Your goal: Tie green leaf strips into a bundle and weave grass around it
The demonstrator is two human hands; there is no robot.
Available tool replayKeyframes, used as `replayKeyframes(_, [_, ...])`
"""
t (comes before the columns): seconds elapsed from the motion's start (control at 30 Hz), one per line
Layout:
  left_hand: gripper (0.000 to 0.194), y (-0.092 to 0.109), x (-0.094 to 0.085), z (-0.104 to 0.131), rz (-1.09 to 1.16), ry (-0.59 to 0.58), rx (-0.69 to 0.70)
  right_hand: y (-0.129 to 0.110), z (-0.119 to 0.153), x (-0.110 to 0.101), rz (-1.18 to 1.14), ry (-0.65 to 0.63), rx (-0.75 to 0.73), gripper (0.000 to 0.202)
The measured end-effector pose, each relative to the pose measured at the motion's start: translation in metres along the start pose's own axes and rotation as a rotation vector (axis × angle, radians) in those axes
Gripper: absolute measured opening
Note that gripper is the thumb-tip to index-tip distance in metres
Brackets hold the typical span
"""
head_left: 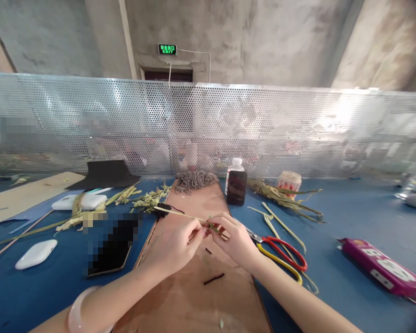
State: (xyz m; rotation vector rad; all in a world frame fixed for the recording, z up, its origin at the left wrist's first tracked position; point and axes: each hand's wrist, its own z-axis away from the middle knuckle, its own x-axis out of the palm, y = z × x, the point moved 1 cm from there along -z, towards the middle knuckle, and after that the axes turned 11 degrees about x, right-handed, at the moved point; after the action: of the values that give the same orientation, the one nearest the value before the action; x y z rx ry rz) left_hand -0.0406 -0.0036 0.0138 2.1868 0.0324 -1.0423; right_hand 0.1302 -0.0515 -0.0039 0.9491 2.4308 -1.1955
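Above a brown board (190,296), my left hand (180,243) and my right hand (234,238) meet with their fingertips together. Both are closed in a pinch on a thin, pale green plant strip (180,212), whose free end points up and left. Part of the strip and a small green piece between the fingers are partly hidden. On the board below lie two short dark bits, the longer a dark stick (214,279). Scissors (280,254) with red and yellow handles rest just right of my right hand.
Grey cord (196,181) is heaped at the board's far end, beside a white-capped bottle (233,166) and a dark phone-shaped slab (237,188). Dried strips (280,196) lie right, near a purple packet (384,268). Left are a phone (114,247) and white case (36,254). A perforated metal screen (208,125) stands behind.
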Motion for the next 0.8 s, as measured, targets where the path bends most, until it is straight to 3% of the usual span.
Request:
replayKeyframes(0.13, [0.03, 0.0, 0.0, -0.001, 0.088, 0.025, -0.034, 0.001, 0.001, 0.0, -0.012, 0.013, 0.004, 0.024])
replayKeyframes(0.3, [0.033, -0.005, 0.006, -0.008, 0.244, 0.155, -0.124, -0.002, 0.002, 0.003, 0.043, 0.033, -0.016, 0.023])
replayKeyframes(0.47, [0.035, -0.008, 0.011, -0.013, 0.415, 0.166, -0.164, -0.004, 0.004, 0.008, 0.096, 0.012, 0.012, 0.023])
replayKeyframes(0.8, [0.034, -0.023, 0.014, -0.01, 0.276, 0.21, -0.177, -0.004, 0.004, 0.009, 0.091, 0.01, 0.041, 0.02])
